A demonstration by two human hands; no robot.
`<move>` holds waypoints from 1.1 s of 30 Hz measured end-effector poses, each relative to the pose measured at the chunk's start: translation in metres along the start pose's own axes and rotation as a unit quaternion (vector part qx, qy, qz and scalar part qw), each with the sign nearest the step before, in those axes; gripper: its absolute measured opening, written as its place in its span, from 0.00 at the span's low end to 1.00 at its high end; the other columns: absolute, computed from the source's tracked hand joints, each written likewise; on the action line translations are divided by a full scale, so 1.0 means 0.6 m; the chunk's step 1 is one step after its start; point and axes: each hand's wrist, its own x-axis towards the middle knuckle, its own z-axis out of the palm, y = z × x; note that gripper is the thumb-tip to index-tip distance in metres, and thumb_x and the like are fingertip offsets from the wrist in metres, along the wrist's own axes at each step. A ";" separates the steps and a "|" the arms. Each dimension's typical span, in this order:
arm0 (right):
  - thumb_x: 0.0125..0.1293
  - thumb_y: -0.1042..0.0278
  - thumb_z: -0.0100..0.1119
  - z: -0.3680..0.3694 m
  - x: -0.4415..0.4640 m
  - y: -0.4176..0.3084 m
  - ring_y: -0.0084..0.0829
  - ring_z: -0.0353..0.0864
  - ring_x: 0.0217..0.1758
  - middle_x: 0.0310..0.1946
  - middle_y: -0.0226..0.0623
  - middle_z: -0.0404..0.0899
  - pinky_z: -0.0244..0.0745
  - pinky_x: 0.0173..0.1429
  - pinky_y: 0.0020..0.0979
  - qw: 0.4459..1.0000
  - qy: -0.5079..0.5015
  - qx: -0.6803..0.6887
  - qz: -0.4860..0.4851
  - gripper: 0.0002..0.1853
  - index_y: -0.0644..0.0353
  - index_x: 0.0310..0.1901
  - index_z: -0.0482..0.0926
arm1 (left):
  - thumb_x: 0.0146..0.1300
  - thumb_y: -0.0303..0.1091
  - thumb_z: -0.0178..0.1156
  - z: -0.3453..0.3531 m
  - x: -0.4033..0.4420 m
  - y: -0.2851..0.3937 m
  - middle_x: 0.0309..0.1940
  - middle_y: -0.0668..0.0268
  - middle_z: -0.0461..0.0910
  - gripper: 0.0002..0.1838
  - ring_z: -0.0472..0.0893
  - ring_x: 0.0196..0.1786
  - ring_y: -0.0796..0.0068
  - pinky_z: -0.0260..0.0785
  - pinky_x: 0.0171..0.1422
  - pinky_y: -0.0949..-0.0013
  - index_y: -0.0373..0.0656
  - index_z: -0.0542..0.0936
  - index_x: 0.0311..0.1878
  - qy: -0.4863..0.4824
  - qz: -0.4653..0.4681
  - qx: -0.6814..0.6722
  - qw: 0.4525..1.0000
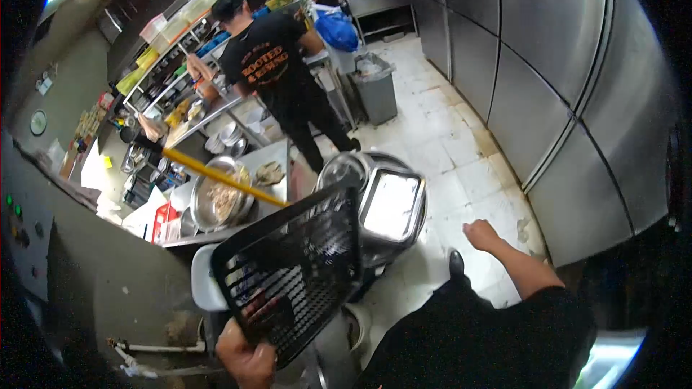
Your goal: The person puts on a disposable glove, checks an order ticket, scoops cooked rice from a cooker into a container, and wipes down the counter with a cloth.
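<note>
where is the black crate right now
In the head view, the black crate is low and left of centre, held at its lower edge by the left hand; a shiny metal pan shows just right of its top corner.

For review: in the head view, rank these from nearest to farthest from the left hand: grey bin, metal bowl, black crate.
1. Black crate: gripped by the left hand.
2. Metal bowl: beyond the crate, toward the view's left.
3. Grey bin: far back, near the view's upper middle.
</note>
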 end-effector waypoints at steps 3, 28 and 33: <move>0.70 0.55 0.45 -0.090 0.041 0.151 0.53 0.80 0.29 0.22 0.62 0.76 0.72 0.38 0.49 0.964 0.074 0.156 0.200 0.24 0.72 0.32 0.79 | 0.48 0.19 0.50 0.202 0.163 0.091 0.42 0.58 0.82 0.21 0.80 0.46 0.71 0.68 0.55 0.72 0.32 0.80 0.47 0.015 -0.090 -0.044 0.995; 0.74 0.47 0.39 -0.153 0.362 0.668 0.41 0.83 0.33 0.32 0.51 0.82 0.75 0.47 0.42 0.826 -0.105 0.261 0.489 0.28 0.70 0.42 0.76 | 0.43 0.23 0.55 0.994 0.837 -0.435 0.12 0.69 0.56 0.14 0.57 0.20 0.78 0.51 0.23 0.64 0.43 0.58 0.16 0.187 -0.268 0.018 0.945; 0.72 0.49 0.42 -0.180 0.548 0.694 0.41 0.83 0.32 0.31 0.52 0.82 0.75 0.44 0.42 0.819 -0.122 0.296 0.475 0.27 0.71 0.40 0.77 | 0.43 0.23 0.50 1.028 0.944 -0.521 0.12 0.64 0.55 0.11 0.57 0.20 0.74 0.50 0.23 0.60 0.42 0.57 0.17 0.223 -0.322 0.053 0.919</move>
